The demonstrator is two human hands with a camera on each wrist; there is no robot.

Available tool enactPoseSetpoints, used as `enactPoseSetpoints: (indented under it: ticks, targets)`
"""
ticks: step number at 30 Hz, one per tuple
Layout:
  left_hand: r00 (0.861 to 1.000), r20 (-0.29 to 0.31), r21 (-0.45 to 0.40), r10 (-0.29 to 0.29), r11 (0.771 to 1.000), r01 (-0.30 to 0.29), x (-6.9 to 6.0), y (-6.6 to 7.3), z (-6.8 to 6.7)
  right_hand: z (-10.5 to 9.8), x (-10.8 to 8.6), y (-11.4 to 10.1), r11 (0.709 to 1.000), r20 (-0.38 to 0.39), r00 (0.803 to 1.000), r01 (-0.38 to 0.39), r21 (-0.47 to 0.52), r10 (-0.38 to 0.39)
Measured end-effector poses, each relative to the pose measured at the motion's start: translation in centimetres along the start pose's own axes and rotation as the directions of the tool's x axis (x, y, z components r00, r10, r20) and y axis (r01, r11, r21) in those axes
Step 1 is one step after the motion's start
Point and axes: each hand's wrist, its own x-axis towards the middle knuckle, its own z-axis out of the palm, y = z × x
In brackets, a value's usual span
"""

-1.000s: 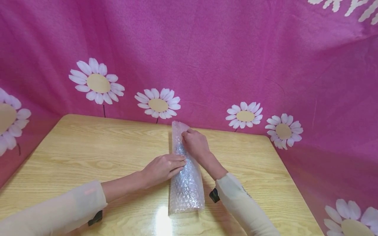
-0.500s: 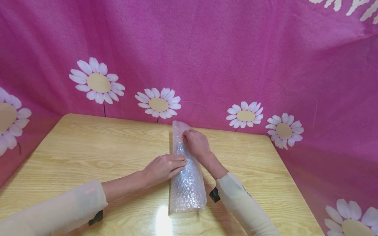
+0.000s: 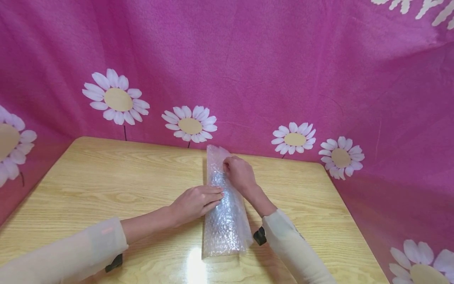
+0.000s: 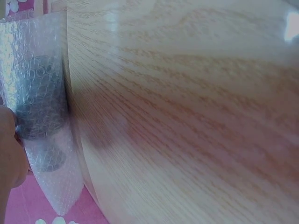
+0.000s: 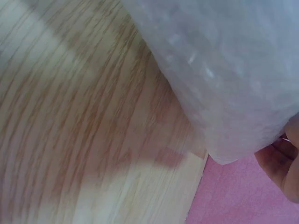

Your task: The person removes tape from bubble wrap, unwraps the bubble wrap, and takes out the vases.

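Clear bubble wrap [image 3: 225, 232] lies lengthwise on the wooden table, folded around a dark object whose shape shows through in the left wrist view [image 4: 42, 100]. My left hand [image 3: 196, 202] rests on its middle from the left, fingers extended flat across the plastic. Farther up, my right hand [image 3: 239, 173] pinches the right edge of the wrap between thumb and curled fingers. In the right wrist view, the fingers [image 5: 275, 161] hold the sheet [image 5: 224, 88] near its far corner. What exactly is inside cannot be made out.
The wooden table [image 3: 124, 177] reaches back to a pink cloth [image 3: 241, 71] printed with white daisies, which also hangs at both sides. Light glares off the table near its front edge.
My right hand has shifted slightly to the right with the wrap's edge, and the near right part of the wrap flares out more. My left hand has stayed in place.
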Motion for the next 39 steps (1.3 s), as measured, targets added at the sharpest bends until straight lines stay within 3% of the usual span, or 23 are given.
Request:
enactPoseSetpoints:
  ticks: [14,39]
  targets:
    - [1.000,-0.005,0.003,0.001,1.000,-0.001,-0.1,0.0,-0.1,-0.2,-1.0,1.5,0.999,-0.035,0.999,-0.031,0.033,0.033]
    - [1.000,-0.016,0.001,-0.010,1.000,0.011,-0.2,0.0,-0.1,-0.3,-3.4,4.5,0.986,0.079,0.992,-0.109,0.127,0.100]
